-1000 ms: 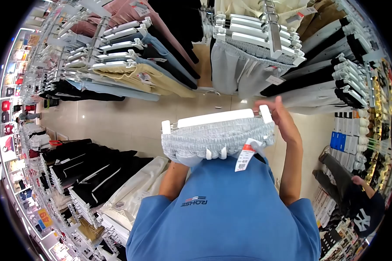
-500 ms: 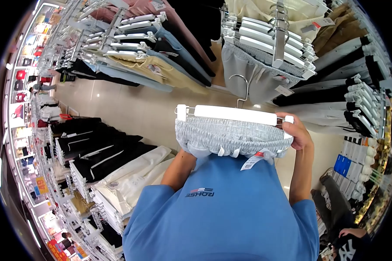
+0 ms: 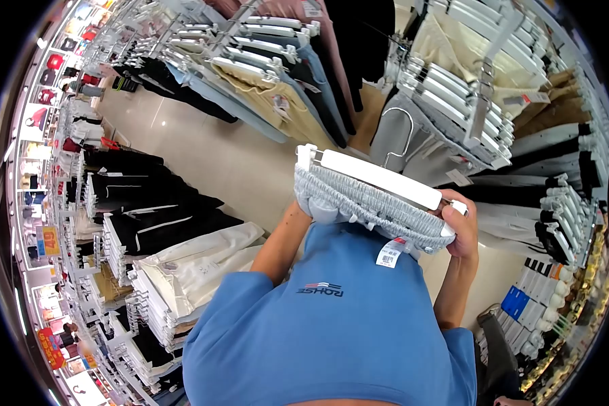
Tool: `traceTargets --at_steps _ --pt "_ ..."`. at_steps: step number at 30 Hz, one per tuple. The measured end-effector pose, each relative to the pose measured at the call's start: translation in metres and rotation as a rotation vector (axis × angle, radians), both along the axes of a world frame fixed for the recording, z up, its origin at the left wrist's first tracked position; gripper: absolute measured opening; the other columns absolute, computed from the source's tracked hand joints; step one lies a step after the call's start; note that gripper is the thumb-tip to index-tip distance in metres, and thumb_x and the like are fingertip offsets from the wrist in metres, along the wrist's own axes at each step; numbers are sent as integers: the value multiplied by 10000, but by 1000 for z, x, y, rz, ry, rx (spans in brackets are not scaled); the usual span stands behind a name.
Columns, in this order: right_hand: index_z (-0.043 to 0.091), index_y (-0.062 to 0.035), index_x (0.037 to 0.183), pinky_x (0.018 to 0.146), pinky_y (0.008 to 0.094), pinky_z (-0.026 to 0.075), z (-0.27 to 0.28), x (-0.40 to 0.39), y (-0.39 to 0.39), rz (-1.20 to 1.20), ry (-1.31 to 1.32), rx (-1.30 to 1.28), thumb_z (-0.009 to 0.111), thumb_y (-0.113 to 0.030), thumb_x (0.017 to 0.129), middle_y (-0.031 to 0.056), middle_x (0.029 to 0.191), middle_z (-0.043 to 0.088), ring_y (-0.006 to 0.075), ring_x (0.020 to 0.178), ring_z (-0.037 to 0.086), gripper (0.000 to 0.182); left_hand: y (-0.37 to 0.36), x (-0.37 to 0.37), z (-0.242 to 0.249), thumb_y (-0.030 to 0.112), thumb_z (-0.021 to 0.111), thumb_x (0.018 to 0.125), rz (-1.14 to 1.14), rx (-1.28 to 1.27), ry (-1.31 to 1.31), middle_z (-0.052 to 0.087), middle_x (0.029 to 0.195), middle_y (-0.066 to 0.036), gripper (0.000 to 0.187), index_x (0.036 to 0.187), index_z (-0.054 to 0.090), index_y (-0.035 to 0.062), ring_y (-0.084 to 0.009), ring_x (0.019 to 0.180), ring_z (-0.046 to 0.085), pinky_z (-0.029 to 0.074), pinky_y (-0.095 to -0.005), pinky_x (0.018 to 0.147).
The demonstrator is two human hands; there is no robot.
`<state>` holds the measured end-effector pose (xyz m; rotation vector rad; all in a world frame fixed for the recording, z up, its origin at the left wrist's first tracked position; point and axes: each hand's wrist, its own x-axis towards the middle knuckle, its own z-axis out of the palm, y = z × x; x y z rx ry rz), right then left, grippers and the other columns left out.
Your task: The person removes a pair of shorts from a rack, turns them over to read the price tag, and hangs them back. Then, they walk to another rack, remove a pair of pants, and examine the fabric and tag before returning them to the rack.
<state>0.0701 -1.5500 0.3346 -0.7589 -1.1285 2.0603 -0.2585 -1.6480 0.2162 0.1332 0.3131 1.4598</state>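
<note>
A pair of light grey elastic-waist pants (image 3: pixel 358 196) hangs from a white clip hanger (image 3: pixel 379 177) in front of my chest. My right hand (image 3: pixel 463 227) is closed around the hanger's right clip end, thumb on the near side. The left forearm (image 3: pixel 285 240) reaches up behind the waistband, and the pants hide that hand and its fingers. The hanger slopes down toward the right, its metal hook (image 3: pixel 406 132) pointing up and away from me. From the waistband dangles a white price tag (image 3: pixel 388 254) with a barcode.
Ahead to the right, a rail (image 3: pixel 484 95) carries grey and cream pants on white hangers. Racked tan pants (image 3: pixel 267 95) stand ahead left. Black pants (image 3: pixel 162 216) and white pants (image 3: pixel 196 267) hang on my left. Packaged goods (image 3: pixel 528 304) fill a shelf at right.
The hanger and pants have tilted, the left end rising and the right end dropping. My right hand has lowered with its end. The view has turned, and the person at lower right is mostly out of frame.
</note>
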Motion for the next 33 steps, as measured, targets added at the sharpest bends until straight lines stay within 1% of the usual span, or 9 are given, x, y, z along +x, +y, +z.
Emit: traceTargets --at_steps 6,9,11,15,19,27,29,31,33 --pt "603 100 1204 809 329 567 13 -37 -1 -5 -49 70 703 -243 866 187 996 702 216 886 705 492 6 -66 -31 520 450 1000 -34 -173 689 615 1318 -166 573 1325 563 61 -306 1162 621 521 -434 995" --pt "605 94 1207 805 328 568 19 -54 1 -8 -78 86 703 -246 865 183 984 703 215 883 704 493 7 -73 -3 557 434 1009 2 -328 260 627 1301 -150 608 1304 571 43 -273 1145 633 532 -434 969" --pt "608 92 1204 801 327 568 20 -63 0 -44 -106 91 707 -250 863 181 981 704 211 879 704 493 4 -84 15 614 413 997 27 -140 129 624 1303 -157 685 1321 556 27 -281 1149 631 525 -441 974" --pt "628 86 1173 782 315 560 23 -74 0 -89 -139 106 701 -235 853 166 957 706 200 863 699 459 -5 -88 55 664 427 974 100 -40 368 649 1246 -121 759 1297 563 -9 -236 1182 610 454 -378 1055" --pt "646 84 1154 771 302 541 34 -82 -7 -71 -212 333 687 -197 842 139 928 708 184 845 692 422 9 -92 70 493 441 1048 107 -120 974 648 1192 -42 548 1271 583 14 -127 1099 585 446 -297 981" --pt "655 33 1217 771 296 544 111 -115 -53 3 -548 694 711 -157 806 134 1006 724 149 822 679 456 93 -83 90 635 330 1020 491 -122 875 621 965 -9 629 1096 586 65 -98 894 592 490 -277 813" --pt "632 9 1274 732 293 553 116 -137 -67 -74 -559 869 728 -152 802 136 967 722 155 767 690 508 124 -81 98 672 292 1009 588 -205 898 524 710 -27 635 889 541 100 -141 678 533 471 -284 672" --pt "596 28 1293 620 312 564 119 -161 -79 -84 -585 1053 770 -179 810 137 903 702 219 698 698 553 145 -89 99 651 277 1025 509 71 763 555 719 -44 678 806 546 69 -157 693 544 449 -294 651" --pt "531 90 1307 566 326 550 115 -187 -90 -139 -531 1239 779 -223 823 138 834 663 221 656 676 628 180 -96 96 540 408 1021 434 418 518 475 653 -41 527 768 508 89 -171 607 455 402 -309 604"
